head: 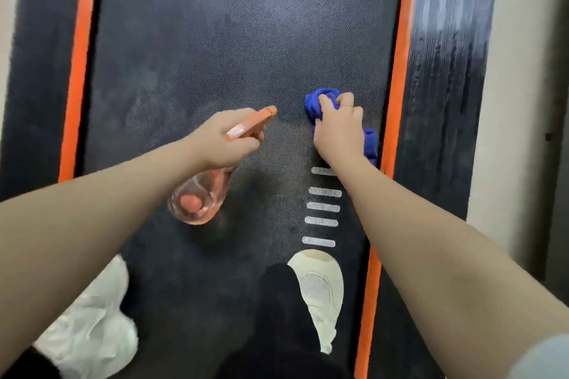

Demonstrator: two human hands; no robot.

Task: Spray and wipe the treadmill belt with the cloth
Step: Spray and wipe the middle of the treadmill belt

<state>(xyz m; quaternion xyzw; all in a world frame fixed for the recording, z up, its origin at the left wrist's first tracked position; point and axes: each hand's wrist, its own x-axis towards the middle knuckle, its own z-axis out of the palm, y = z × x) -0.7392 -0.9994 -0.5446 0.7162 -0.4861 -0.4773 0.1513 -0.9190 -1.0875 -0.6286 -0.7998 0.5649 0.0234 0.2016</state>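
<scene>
Dark textured treadmill belt (234,49) running away from the camera, orange strips (400,71) along both edges, black side rails (443,77) outside them, blue cloth (320,101) bunched on the belt near the right strip, white dashes (323,208) printed below it, pale shoe (320,289) standing on the near end

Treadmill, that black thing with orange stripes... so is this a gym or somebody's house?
Hard to be sure. The treadmill belt with orange side strips says it's an exercise spot. A plain wall close beside it hints at a small room, maybe a home. The spray bottle and blue cloth show cleaning.
</scene>
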